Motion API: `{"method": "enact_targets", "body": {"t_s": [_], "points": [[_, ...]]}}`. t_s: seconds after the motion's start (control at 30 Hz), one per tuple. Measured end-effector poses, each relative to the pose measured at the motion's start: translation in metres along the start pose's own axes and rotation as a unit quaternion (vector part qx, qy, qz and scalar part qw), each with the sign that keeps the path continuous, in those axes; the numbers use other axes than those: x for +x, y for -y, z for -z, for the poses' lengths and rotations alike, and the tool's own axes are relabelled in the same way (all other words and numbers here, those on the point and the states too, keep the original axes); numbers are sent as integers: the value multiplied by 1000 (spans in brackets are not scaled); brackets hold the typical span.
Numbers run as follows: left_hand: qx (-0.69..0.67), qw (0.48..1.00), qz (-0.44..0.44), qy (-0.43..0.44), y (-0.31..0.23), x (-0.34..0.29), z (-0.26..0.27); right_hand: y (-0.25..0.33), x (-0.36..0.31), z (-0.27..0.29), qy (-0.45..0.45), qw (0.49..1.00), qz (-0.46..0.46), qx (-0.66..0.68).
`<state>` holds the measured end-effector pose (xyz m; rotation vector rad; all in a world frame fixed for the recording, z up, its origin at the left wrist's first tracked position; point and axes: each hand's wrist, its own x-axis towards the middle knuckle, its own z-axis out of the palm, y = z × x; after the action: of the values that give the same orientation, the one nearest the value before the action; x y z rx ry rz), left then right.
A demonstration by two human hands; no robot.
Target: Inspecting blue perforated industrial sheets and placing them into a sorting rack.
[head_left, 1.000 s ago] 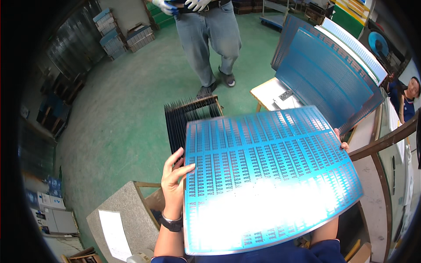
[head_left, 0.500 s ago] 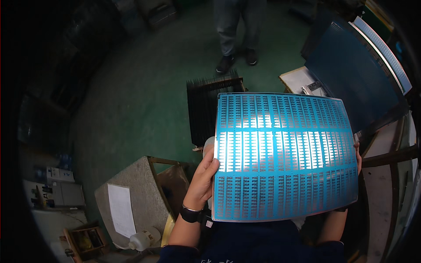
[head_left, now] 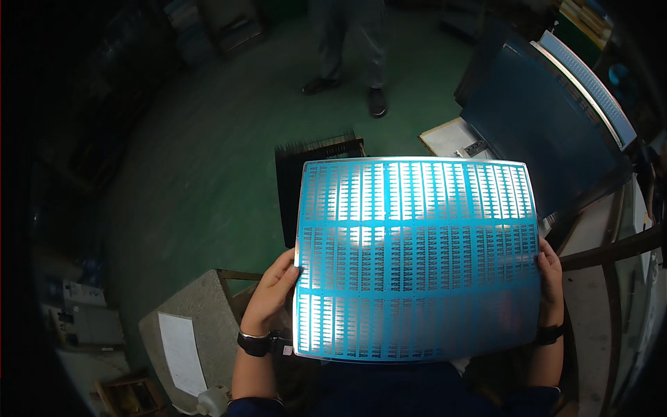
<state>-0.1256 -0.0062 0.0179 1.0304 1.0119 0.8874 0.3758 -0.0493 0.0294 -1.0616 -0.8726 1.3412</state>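
Shifted leftward in view, the blue panel [head_left: 417, 260] lies between left hand [head_left: 272, 288] and right hand [head_left: 551, 281], each gripping an edge.

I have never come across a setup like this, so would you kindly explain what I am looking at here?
Gladly. There is no robot here: you see a person's own bare hands. The view comes from a wide fisheye camera worn on the head and looking down, which is why straight edges bend.

The left hand and the right hand hold a blue and silvery panel by its opposite side edges. It carries rows of small repeated shapes and shines where light catches it.

Beyond it, a dark slatted rack is partly hidden. At lower left, a white sheet lies on a grey board. At the top, someone else's legs show on the green floor.
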Motion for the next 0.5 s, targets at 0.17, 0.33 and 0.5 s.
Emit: {"method": "enact_targets", "body": {"t_s": [0.17,0.33,0.5], "points": [[14,1000,12,4,-12,5,3,9,5,7,12,999,-4,-46],[21,1000,-2,-21,-7,5,7,17,10,-13,9,1000,12,-25],[-8,1000,-11,-20,1,6,21,24,14,-21,16,999,21,-25]]}}
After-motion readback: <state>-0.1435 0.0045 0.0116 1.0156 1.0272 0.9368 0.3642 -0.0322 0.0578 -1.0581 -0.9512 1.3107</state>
